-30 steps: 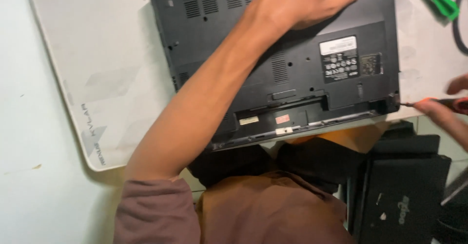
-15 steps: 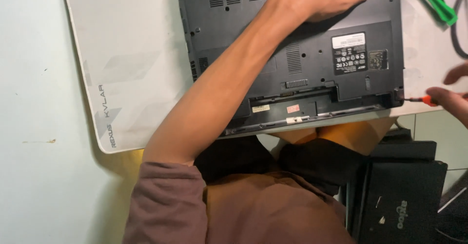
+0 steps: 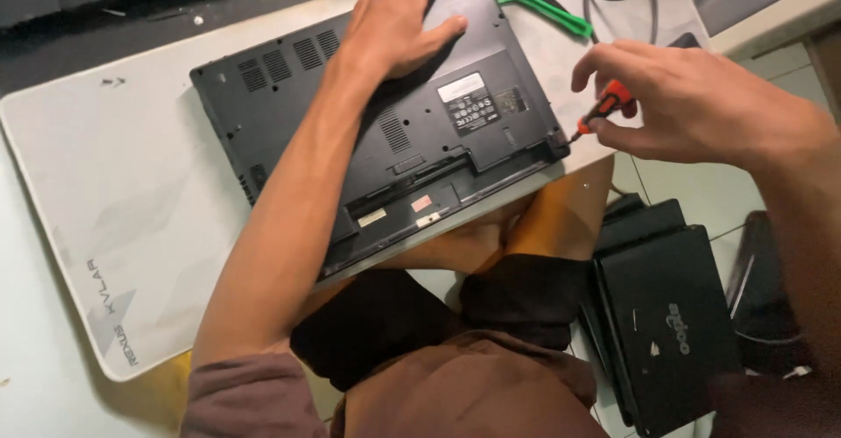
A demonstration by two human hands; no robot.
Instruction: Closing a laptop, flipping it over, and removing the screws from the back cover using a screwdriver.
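The black plastic laptop computer (image 3: pixel 377 140) lies upside down, base panel facing up, on a pale grey rectangular desk mat (image 3: pixel 114 219). Its near edge overhangs the table edge above the person's lap.

Left hand (image 3: pixel 399 22): laid flat on the far part of the base panel, fingers spread wide and pressed down, thumb pointing toward the right-hand side. It grips nothing; it bears on the panel only.

Right hand (image 3: pixel 692 101): fingers drawn narrow around the orange-and-black handle of a small screwdriver (image 3: pixel 604 109), pinched between thumb and the first fingers. The remaining fingers are curled above the handle.

Governing relation: the screwdriver shaft runs from the fingertips down and to the left, and its tip meets the near right corner of the laptop, just below and left of the pinching fingers. The exact screw under the tip is too small to tell. The tool's long axis is tilted, not upright, leaning back toward the right hand. The right hand is the nearer hand to that corner; the left hand is well apart from it, across the panel.

Beyond the right fingers lie a green plastic pry tool (image 3: pixel 543 7) and grey cables (image 3: pixel 622 0). Below them, off the table, a second black closed laptop (image 3: pixel 666 324) rests on the floor.
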